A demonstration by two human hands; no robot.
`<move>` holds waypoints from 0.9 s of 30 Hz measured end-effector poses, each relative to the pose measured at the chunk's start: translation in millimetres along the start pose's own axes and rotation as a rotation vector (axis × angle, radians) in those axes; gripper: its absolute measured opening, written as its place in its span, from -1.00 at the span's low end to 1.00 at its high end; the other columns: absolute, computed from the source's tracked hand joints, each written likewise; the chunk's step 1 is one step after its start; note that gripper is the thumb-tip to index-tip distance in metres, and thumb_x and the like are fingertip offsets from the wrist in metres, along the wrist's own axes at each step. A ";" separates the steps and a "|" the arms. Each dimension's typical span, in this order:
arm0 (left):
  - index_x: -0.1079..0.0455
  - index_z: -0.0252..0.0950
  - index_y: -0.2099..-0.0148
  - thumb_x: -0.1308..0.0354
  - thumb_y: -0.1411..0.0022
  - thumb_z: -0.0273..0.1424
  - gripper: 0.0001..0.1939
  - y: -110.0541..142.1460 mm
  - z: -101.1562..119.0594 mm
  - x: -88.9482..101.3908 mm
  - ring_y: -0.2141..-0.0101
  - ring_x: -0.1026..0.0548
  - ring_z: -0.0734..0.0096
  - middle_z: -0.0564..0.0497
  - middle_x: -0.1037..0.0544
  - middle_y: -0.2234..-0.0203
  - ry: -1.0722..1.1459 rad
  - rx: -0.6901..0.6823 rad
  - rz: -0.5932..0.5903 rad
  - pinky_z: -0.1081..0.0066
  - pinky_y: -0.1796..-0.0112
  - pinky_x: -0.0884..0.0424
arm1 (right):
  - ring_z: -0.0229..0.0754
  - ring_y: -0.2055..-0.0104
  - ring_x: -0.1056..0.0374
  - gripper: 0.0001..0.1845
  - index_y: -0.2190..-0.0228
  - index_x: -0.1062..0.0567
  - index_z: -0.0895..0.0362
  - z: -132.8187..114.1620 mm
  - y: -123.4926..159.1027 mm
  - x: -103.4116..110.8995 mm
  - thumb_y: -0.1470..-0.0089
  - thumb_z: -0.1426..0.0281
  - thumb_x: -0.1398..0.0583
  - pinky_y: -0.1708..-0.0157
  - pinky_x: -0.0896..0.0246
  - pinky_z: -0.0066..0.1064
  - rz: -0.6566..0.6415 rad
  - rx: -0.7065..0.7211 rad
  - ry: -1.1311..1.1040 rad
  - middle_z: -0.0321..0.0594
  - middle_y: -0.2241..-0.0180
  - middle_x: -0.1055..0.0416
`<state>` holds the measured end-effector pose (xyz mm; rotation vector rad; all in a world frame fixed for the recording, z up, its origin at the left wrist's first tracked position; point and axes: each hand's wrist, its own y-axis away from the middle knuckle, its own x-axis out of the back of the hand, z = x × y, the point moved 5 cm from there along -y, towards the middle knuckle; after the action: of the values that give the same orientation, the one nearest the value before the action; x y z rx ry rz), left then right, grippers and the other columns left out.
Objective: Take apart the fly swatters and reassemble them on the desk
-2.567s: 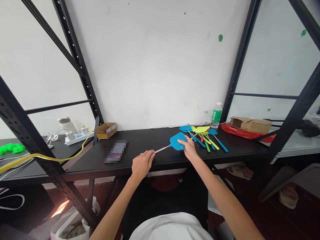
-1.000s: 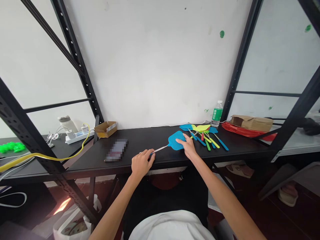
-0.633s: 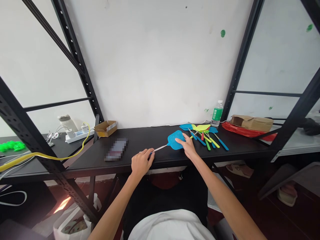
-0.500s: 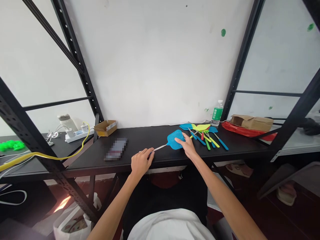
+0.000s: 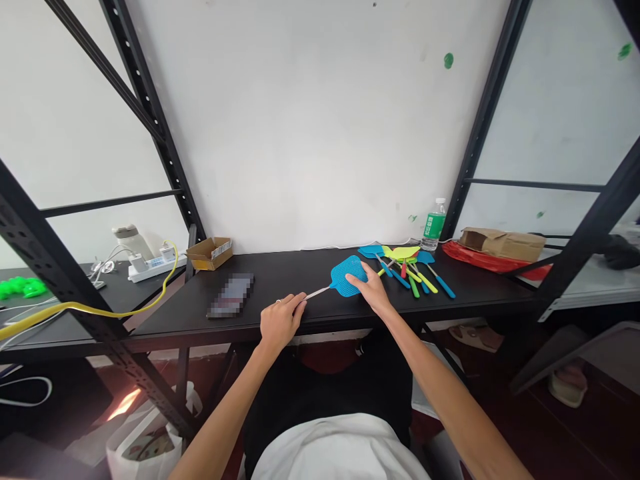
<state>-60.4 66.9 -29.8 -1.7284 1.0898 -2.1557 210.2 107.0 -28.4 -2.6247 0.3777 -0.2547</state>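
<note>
A blue fly swatter [image 5: 345,277] with a perforated head and a thin metal rod is held between both hands, just above the front of the black table [image 5: 280,270]. My left hand [image 5: 281,323] is wrapped round its handle end, and the fingers hide most of the grip. My right hand [image 5: 373,288] pinches the right side of the swatter's head, thumb on top. Beyond my right hand lies a pile of blue, yellow-green and red fly swatters [image 5: 404,253], their handles pointing mostly toward me.
A blurred-out phone [image 5: 231,295] lies on the table's left, with a small cardboard box [image 5: 210,253] behind it. A water bottle [image 5: 434,225] stands at the back right, near a brown carton [image 5: 501,243] on red plastic. Black rack posts [image 5: 480,127] frame both sides.
The swatter and both hands have shifted very slightly left in the picture, along with a small shift of the whole view. Both hands keep their hold.
</note>
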 end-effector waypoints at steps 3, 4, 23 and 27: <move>-0.43 -0.05 -0.10 0.16 -0.45 -0.16 -0.61 -0.2 -0.3 0.7 0.28 -0.54 0.29 0.02 -0.61 0.21 0.003 0.003 -0.010 0.40 0.40 -0.18 | 0.04 -0.02 -0.42 -0.28 -0.12 -0.43 0.06 -2.9 1.4 0.3 0.06 0.06 -0.34 -0.04 -0.30 -0.14 -0.018 -0.028 -0.015 -0.12 -0.01 -0.49; -0.43 -0.06 -0.10 0.16 -0.45 -0.16 -0.61 -0.4 -0.4 0.9 0.27 -0.54 0.28 0.01 -0.61 0.19 0.007 0.005 -0.016 0.40 0.40 -0.19 | 0.04 -0.02 -0.42 -0.29 -0.11 -0.43 0.05 -4.0 2.1 0.0 0.05 0.06 -0.34 -0.04 -0.30 -0.15 -0.027 -0.029 -0.022 -0.13 0.00 -0.50; -0.21 -0.10 -0.23 0.14 -0.37 -0.49 -0.56 -12.7 -16.9 6.7 0.21 -0.55 0.24 -0.02 -0.57 0.16 0.220 0.173 -0.061 0.44 0.37 -0.28 | 0.38 -0.30 0.03 -0.28 -0.23 -0.33 -0.09 4.6 -19.5 110.0 -0.14 -0.13 -0.04 -0.18 0.13 0.22 0.107 -0.060 1.138 0.00 -0.27 -0.15; -0.27 -0.11 -0.20 0.15 -0.34 -0.53 -0.54 -12.4 -17.5 4.4 0.17 -0.55 0.26 -0.04 -0.55 0.16 0.254 0.165 -0.067 0.43 0.31 -0.32 | 0.31 -0.31 -0.01 -0.38 -0.24 -0.29 -0.18 28.3 -18.0 103.2 -0.22 -0.05 0.02 -0.19 0.18 0.25 -0.040 -0.044 1.229 -0.05 -0.29 -0.14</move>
<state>-73.8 80.9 -19.7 -1.4705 0.8866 -2.4813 318.6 102.7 -32.8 -2.1850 0.6912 -1.8688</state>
